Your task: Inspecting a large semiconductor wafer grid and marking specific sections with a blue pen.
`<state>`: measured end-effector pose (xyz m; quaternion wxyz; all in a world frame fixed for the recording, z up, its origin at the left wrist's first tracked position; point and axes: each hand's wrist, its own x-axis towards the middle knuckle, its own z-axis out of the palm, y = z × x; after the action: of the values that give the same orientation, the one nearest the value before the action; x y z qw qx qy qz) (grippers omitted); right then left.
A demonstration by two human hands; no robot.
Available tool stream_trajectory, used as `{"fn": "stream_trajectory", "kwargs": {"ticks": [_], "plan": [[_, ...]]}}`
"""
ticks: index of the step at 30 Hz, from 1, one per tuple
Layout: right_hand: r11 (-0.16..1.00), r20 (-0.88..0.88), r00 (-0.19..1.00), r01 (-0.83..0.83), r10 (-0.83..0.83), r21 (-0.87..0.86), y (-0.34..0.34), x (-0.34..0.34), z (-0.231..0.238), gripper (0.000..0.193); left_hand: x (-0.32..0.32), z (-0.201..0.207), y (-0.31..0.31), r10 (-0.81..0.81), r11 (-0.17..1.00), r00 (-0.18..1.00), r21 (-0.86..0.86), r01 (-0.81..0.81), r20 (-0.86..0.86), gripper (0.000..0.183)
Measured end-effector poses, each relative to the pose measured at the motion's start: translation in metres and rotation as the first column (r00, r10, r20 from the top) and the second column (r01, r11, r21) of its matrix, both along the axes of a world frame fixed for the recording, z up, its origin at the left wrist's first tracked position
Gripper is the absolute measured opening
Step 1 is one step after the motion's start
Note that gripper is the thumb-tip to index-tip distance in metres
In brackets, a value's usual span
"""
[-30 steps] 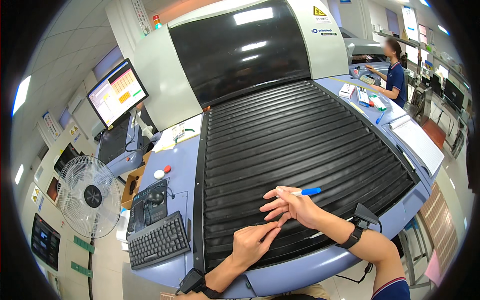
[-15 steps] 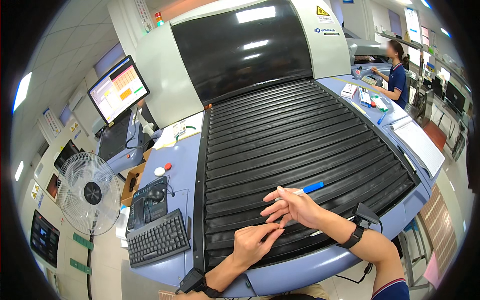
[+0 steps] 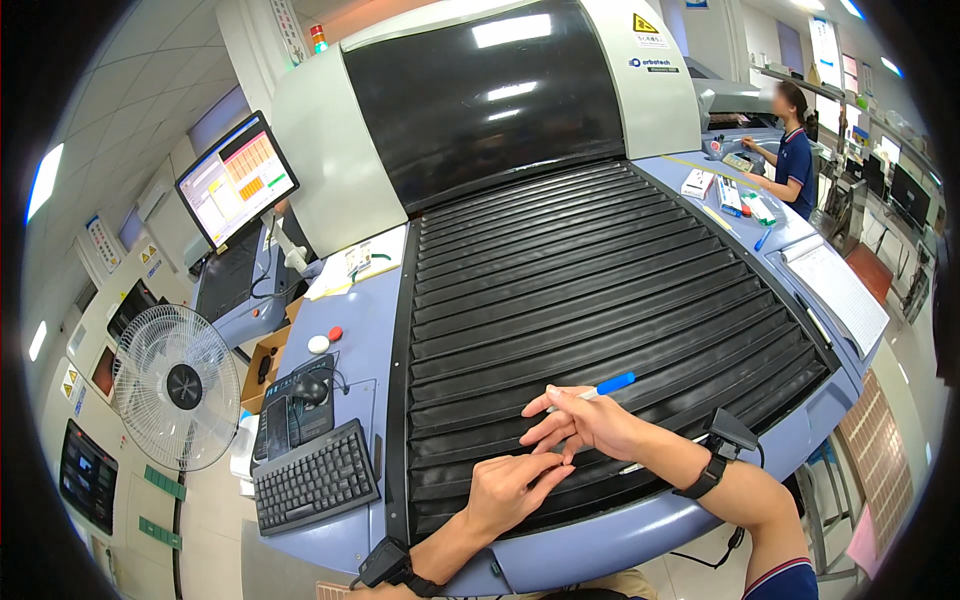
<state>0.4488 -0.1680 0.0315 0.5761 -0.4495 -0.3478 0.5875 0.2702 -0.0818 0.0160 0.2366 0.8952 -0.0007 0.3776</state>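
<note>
A white pen with a blue cap [image 3: 615, 383] rests between the fingers of my right hand [image 3: 604, 424], its cap pointing up and to the right. My left hand [image 3: 503, 490] is closed in a pinch against the right thumb and fingertips. Whatever lies in that pinch, if anything, is too small to make out. Both hands hover over the near part of a ribbed black bellows cover [image 3: 590, 285]. Below my right forearm, a thin white stick-like thing [image 3: 632, 467] shows on the cover. Black bands with small boxes circle both wrists.
A keyboard [image 3: 316, 477], a mouse [image 3: 311, 387] and a monitor [image 3: 240, 180] are on the left, beyond them a fan [image 3: 185, 387]. An open notebook [image 3: 838, 290] and small boxes [image 3: 698, 182] lie along the right ledge. Farther right a person [image 3: 795, 160] works at another machine.
My right hand and the blue-capped pen have shifted slightly down and to the left. The pinching left fingers stay against the right fingertips, a little lower and farther right.
</note>
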Motion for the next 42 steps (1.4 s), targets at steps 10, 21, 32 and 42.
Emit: {"fn": "stream_trajectory", "kwargs": {"ticks": [10,21,32,42], "plan": [[1.0,-0.017,1.0,-0.004,0.004,-0.002,-0.0012,-0.002,0.0012,0.053,-0.0011,-0.0032,0.001,-0.025,1.0,0.999,0.017,0.025,0.036,0.014],[1.0,-0.015,1.0,-0.01,0.01,0.007,-0.0009,-0.0012,0.0007,0.053,-0.0004,-0.0023,-0.0005,-0.011,1.0,1.0,-0.01,0.011,0.016,0.014],[1.0,-0.004,1.0,-0.022,0.022,-0.004,-0.0011,-0.0021,0.0022,0.054,-0.0011,-0.0035,0.0012,-0.037,0.998,0.999,0.054,0.035,0.031,0.013],[1.0,-0.013,1.0,-0.007,0.007,0.006,-0.0013,-0.0015,0.0021,0.052,-0.0024,-0.0068,0.0016,-0.002,1.0,0.998,0.022,0.0,0.062,0.012]]}}
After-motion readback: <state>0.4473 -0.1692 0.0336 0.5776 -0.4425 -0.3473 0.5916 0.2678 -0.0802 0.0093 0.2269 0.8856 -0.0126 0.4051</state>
